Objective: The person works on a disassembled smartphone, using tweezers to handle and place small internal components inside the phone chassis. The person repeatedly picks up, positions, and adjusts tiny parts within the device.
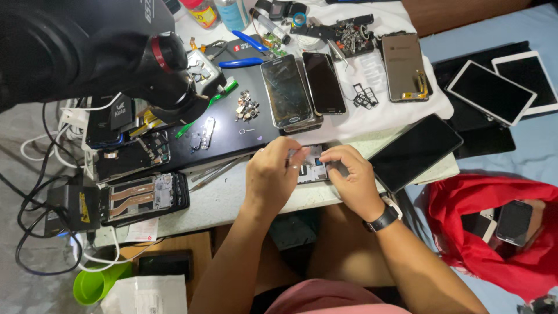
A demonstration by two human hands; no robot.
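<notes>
Cluttered white worktable (244,200) | left hand (270,177), right hand (351,180) both pinching flat rectangular opened phone (312,166)

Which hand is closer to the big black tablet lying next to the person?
The right hand. It rests on the small opened phone, just beside the near-left end of the black tablet. The left hand is on the phone's other side, farther from the tablet.
</notes>
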